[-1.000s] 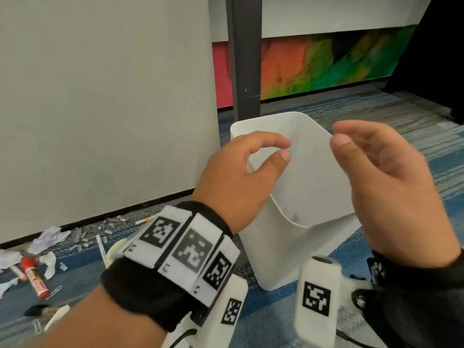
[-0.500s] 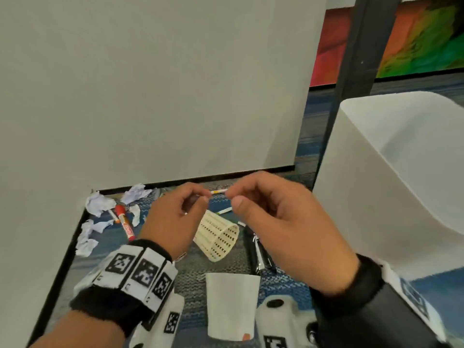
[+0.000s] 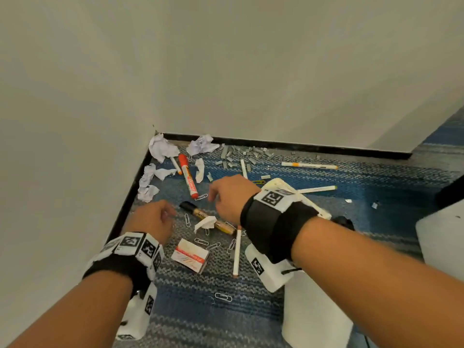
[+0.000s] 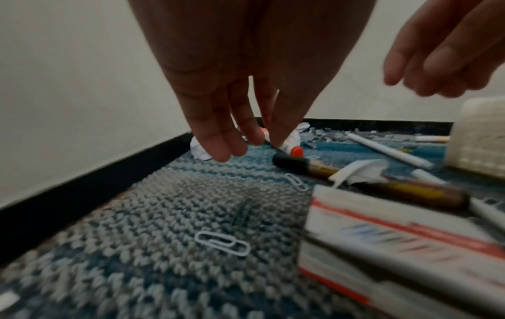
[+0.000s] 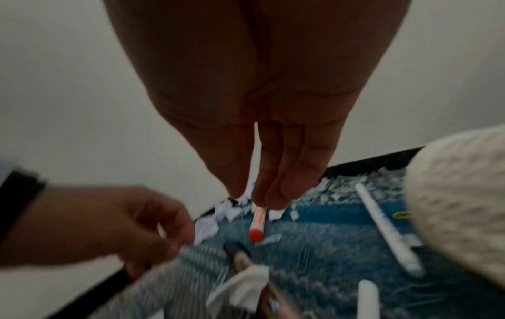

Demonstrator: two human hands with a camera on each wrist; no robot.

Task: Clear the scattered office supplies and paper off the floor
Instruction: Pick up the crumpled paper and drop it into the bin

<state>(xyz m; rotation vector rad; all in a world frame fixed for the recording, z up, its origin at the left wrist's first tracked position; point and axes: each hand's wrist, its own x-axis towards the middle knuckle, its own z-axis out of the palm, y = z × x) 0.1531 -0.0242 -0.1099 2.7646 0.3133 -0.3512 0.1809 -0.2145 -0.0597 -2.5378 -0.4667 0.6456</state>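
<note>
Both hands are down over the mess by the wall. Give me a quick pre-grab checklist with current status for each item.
1. Left hand empty: ok, fingers hang relaxed.
2. Right hand empty: ok.
3. Black marker reachable between the hands: ok.
4. Marker free of clutter: not ok, a paper scrap lies across it.
5. Orange marker untouched: ok.
6. Bin position: cannot tell, only a white edge shows.

Blue-grey carpet floor (image 3: 376, 222): crumpled paper (image 3: 160, 148) in the wall corner, red marker (image 3: 187, 175) beside it, staples (image 3: 241, 155) farther right.
</note>
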